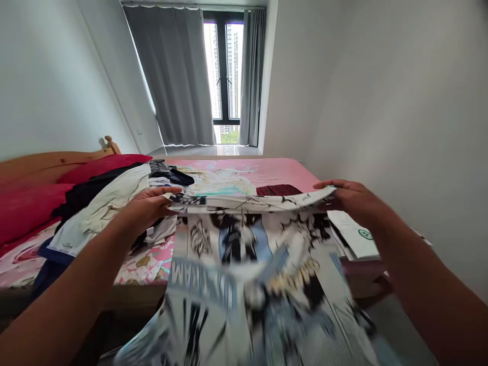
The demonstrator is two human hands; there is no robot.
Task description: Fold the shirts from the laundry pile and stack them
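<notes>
A white shirt (247, 239) with a black, grey and blue comic-style print hangs stretched between my two hands. Its straight edge is pulled taut at the top, and the lower part spreads wide and is blurred by motion. My left hand (154, 199) pinches the top edge at its left end. At the opposite end, my right hand (345, 195) grips the same edge between thumb and fingers. The cloth hides part of the bed and the floor behind it.
Beyond the shirt is a bed with a pink sheet (274, 168). A heap of clothes (110, 198) lies on its left, by red pillows (30, 211). A folded dark red cloth (278, 190) rests farther back. White packages (354, 236) sit at the right, near the wall.
</notes>
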